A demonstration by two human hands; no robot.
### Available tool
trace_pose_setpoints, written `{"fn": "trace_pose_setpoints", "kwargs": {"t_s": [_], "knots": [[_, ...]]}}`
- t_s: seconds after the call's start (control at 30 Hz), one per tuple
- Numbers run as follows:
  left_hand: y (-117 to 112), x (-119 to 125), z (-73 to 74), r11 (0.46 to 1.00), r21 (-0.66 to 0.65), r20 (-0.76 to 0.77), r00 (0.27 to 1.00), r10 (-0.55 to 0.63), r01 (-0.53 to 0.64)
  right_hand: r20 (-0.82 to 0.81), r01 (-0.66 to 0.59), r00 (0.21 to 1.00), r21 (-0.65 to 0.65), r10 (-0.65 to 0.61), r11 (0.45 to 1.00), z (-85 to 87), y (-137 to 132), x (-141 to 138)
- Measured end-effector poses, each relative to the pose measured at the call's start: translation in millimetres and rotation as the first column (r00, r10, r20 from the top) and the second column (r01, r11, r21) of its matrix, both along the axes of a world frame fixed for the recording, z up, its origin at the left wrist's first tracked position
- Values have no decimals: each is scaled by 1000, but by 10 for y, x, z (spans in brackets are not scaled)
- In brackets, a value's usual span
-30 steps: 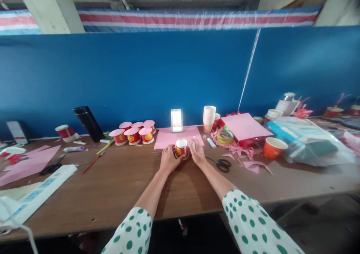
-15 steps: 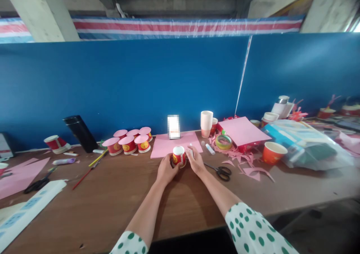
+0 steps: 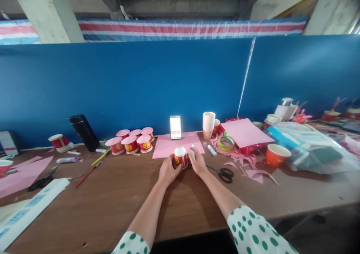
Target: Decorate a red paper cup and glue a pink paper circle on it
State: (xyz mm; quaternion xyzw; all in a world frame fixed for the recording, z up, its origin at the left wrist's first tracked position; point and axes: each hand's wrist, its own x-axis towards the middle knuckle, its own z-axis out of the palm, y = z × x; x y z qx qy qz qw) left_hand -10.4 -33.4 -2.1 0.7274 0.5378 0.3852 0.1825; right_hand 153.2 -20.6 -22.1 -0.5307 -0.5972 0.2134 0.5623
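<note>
A small red paper cup (image 3: 180,156) with a yellow emblem stands upside down on the table, its white base facing up. My left hand (image 3: 169,170) is wrapped round its left side, thumb across the front. Just to the right, my right hand (image 3: 198,163) is closed on a white glue stick (image 3: 192,153), mostly hidden by the fingers, with its white end pointing up near the cup. Behind the cup lies a pink paper sheet (image 3: 163,147). Black-handled scissors (image 3: 225,174) rest to the right of my right hand.
Several red cups topped with pink paper discs (image 3: 130,140) stand at left, beside a black bottle (image 3: 83,132). A white cup stack (image 3: 208,125), a tape roll (image 3: 225,143), pink scraps (image 3: 254,174), an orange cup (image 3: 277,155) and a plastic bag (image 3: 317,149) are at right.
The whole view has shifted slightly, so things sit a little further right. My hands keep nearly the same hold; the right one stays close beside the cup.
</note>
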Motion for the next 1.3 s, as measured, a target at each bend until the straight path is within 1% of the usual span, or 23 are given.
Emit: {"fn": "trace_pose_setpoints", "kwargs": {"t_s": [0.1,0.23,0.5,0.77,1.07,1.3], "knots": [[15,-5,-16,1000,7,-64,998,1,0,16,-2,1000,-10,2,1000,-7,9,3],[30,-10,-34,1000,25,-90,996,-13,16,36,2,999,-17,-1,1000,-15,12,6],[43,-19,-65,1000,23,-67,998,-16,17,81,26,996,-29,-23,999,25,-12,5],[29,-18,-33,999,33,-11,999,-32,32,102,31,994,-36,-27,999,68,-40,3],[15,-14,-16,1000,9,-79,997,-21,22,94,21,995,-35,-17,999,80,-41,3],[22,-16,-27,1000,7,-80,997,-12,13,78,-12,997,-37,15,999,66,-42,-1]]}}
